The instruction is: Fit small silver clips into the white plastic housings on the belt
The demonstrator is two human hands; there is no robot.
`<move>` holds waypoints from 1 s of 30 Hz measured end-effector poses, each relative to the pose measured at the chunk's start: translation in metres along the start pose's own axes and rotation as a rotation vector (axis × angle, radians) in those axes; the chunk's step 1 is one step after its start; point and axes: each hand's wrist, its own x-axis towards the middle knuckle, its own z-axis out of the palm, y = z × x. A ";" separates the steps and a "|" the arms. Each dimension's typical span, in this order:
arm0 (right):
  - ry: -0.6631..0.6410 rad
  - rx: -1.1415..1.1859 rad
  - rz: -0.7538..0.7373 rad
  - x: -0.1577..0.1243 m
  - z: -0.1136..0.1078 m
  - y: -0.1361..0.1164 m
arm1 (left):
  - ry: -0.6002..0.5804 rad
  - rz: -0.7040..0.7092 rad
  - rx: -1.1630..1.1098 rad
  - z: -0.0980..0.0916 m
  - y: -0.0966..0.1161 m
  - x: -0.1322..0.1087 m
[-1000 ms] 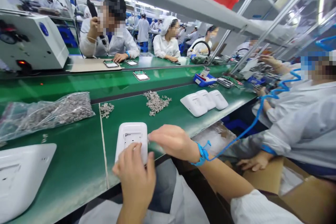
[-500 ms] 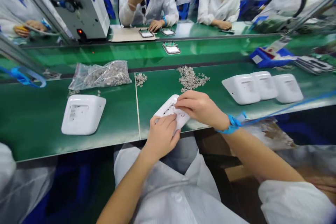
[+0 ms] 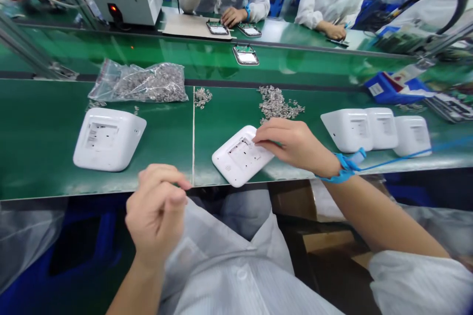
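Note:
A white plastic housing (image 3: 236,170) lies tilted near the table's front edge, its rectangular recess and small speaker holes facing up. My right hand (image 3: 295,142), wearing a blue wrist strap, rests at its upper right side. Thumb and fingers are pinched together at the recess; whatever they hold is too small or hidden to make out. Left of the housing and apart from it, my left hand (image 3: 157,209) hovers over the table edge with loosely bent fingers and nothing visible in them. Just beyond my right hand is a pile of small metal pieces (image 3: 277,103).
Another white housing (image 3: 105,142) stands at left, below a clear bag of metal pieces (image 3: 144,83). A smaller heap (image 3: 202,97) lies beside it. Several white housings (image 3: 347,130) stand at right near a blue bin (image 3: 395,89). Co-workers sit across the green line.
My left hand has let go of the housing and moved left, away from it. My right hand stays pinched at the recess. The camera view has shifted somewhat.

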 end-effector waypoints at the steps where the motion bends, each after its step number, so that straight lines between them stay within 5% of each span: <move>1: 0.021 0.014 0.019 -0.005 0.000 -0.003 | -0.058 0.001 0.004 0.000 0.002 -0.006; 4: 0.147 0.077 0.121 -0.023 0.003 -0.015 | -0.229 -0.151 -0.206 0.016 0.010 -0.028; 8: 0.333 0.208 0.349 -0.051 0.012 -0.035 | -0.368 -0.554 -0.615 0.041 0.017 -0.044; 11: 0.427 0.314 0.480 -0.067 0.016 -0.046 | -0.444 -0.786 -0.654 0.048 0.018 -0.043; 14: 0.456 0.349 0.532 -0.073 0.016 -0.050 | -0.493 -0.851 -0.699 0.051 0.018 -0.041; 19: 0.458 0.307 0.465 -0.068 0.013 -0.046 | -0.598 -0.566 -0.567 0.063 0.017 -0.045; 24: 0.322 0.196 0.263 -0.041 0.013 -0.031 | -0.418 -0.014 0.325 0.098 0.012 -0.057; 27: 0.196 0.108 0.142 -0.019 0.018 -0.018 | -0.404 0.010 0.664 0.117 0.011 -0.059; 30: 0.045 0.017 0.039 -0.003 0.023 -0.006 | -0.450 -0.029 0.765 0.123 0.011 -0.058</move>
